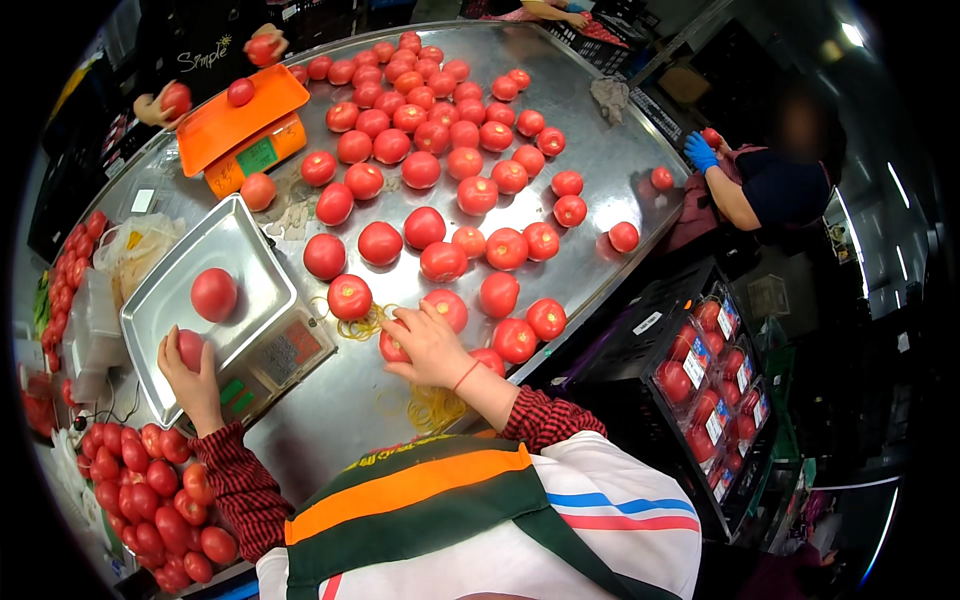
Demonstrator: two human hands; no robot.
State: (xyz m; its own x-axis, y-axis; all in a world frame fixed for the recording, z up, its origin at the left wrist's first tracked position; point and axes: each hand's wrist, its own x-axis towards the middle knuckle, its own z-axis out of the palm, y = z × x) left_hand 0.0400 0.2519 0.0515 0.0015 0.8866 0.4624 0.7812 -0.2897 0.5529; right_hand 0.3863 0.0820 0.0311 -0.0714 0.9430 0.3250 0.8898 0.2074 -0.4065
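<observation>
My left hand (193,383) is curled round a tomato (190,346) at the near edge of a metal scale pan (262,262). Another tomato (213,294) sits in the middle of that pan. On the steel table to the right, my right hand (434,347) grips a tomato (393,345) from above, its fingers partly covering it. Just beyond those fingers lies a further tomato (446,310), and more surround the hand. Yellow rubber bands (360,326) lie beside the right hand, with a larger heap (436,408) below its wrist.
Many loose tomatoes spread over the steel table (600,270). An orange scale (245,135) stands far left, where another person's hands (155,106) hold tomatoes. A blue-gloved co-worker (770,180) is at right. Black crate (640,330) with packed tomatoes stands right; heaped tomatoes (150,500) lie near left.
</observation>
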